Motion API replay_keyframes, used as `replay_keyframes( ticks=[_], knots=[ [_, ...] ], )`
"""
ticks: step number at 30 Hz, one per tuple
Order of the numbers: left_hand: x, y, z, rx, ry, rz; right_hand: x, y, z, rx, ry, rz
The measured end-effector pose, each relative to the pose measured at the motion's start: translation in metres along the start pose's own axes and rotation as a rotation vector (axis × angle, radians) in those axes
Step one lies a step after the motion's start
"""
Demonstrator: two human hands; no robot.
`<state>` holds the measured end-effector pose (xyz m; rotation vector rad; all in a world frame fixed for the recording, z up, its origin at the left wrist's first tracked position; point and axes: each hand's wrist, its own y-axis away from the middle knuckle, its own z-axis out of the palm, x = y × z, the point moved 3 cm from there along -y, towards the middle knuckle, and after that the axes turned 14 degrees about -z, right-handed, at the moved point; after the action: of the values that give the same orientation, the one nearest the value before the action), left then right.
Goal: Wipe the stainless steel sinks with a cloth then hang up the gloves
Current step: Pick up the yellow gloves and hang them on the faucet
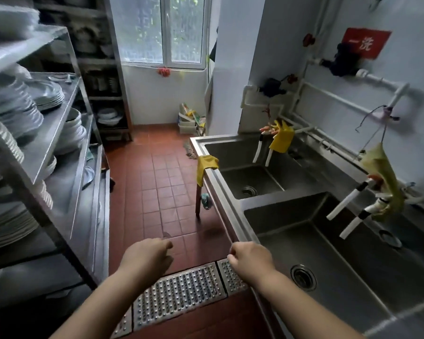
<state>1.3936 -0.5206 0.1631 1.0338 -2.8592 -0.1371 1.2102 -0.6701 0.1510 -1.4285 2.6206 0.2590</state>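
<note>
While both bare arms reach forward over the red tiled floor point(157, 182), the left grip point(146, 255) is loosely curled and holds nothing, and the right grip point(251, 259) is curled likewise, empty, just beside the front rim of the near sink point(353, 272). Right of the right grip: near sink, stainless steel, drain in its floor. Ahead and right of that grip: far sink point(245, 174), same steel, sharing a dividing wall with the near one. Ahead of the right grip, draped over the front rim of the far sink: yellow cloth point(206, 166), one end hanging down the outside. Further ahead, hung on the taps at the back of the far sink: yellow glove point(280, 137). Far right of the right grip, hanging from a wire hook point(377, 123) over the taps of the near sink: second yellowish glove or cloth point(382, 182); which, I cannot tell. Below and between the grips: perforated metal floor grate point(179, 292). Left of the left grip: steel shelving point(59, 133) stacked with white plates and bowls. Well ahead: window point(164, 30).
</note>
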Motion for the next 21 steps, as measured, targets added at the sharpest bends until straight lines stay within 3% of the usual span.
replay_keyframes(
  ticks=[7, 21],
  knots=[
    [-0.018, -0.129, -0.01, -0.058, -0.001, 0.083, 0.012, -0.099, -0.002, 0.023, -0.069, 0.108],
    [0.066, -0.392, -0.014, -0.059, -0.024, 0.167, 0.188, -0.287, -0.03, 0.033, -0.115, 0.343]
  ],
)
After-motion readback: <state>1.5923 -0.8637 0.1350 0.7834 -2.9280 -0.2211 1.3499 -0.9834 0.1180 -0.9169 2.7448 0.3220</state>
